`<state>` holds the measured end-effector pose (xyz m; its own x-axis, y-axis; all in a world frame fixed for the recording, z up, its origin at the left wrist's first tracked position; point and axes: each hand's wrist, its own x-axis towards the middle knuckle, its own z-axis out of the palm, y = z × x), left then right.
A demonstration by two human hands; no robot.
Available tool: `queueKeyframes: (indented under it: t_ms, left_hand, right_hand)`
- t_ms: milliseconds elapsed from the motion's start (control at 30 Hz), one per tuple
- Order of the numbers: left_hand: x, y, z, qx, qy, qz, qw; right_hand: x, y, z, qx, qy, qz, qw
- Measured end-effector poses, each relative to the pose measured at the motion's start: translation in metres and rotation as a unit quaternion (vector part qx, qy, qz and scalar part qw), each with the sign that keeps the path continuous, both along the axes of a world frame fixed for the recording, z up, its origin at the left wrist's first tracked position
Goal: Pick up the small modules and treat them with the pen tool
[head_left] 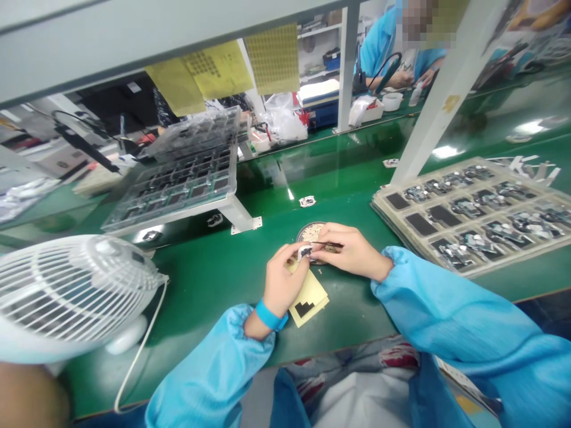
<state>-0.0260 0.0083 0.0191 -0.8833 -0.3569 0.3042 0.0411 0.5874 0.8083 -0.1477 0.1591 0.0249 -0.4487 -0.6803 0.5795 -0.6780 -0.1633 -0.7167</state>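
Observation:
My left hand [284, 276] pinches a small white-and-black electronic part [305, 251] between thumb and fingers. In my right hand [352, 252] is a pair of dark tweezers [328, 244], their tips at that part. Behind both hands, partly hidden by them, a round dish [307, 230] holds many tiny pale pieces. Beneath my left hand lies a yellow sheet [317, 285] with black stickers on it. A blue band circles my left wrist.
A white fan [80, 297] with its cord stands at left. Stacked trays [468, 220] of small electronic assemblies lie at right. Clear trays [187, 172] sit on a raised stand at back left. A white post [441, 107] rises behind; a co-worker [379, 53] sits beyond.

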Motion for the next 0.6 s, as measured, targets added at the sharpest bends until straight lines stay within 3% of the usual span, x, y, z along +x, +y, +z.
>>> queueKeyframes:
  t_ms: [467,600]
  left_hand:
    - [0.001,-0.004,-0.003,-0.063,-0.008,-0.024,0.998]
    - [-0.007,-0.023,-0.006,-0.069,-0.002,0.021,0.997]
  right_hand:
    - [-0.001,0.000,-0.009,0.036,0.002,0.020,0.999]
    - [-0.009,0.003,-0.006,0.085,0.003,-0.053,0.995]
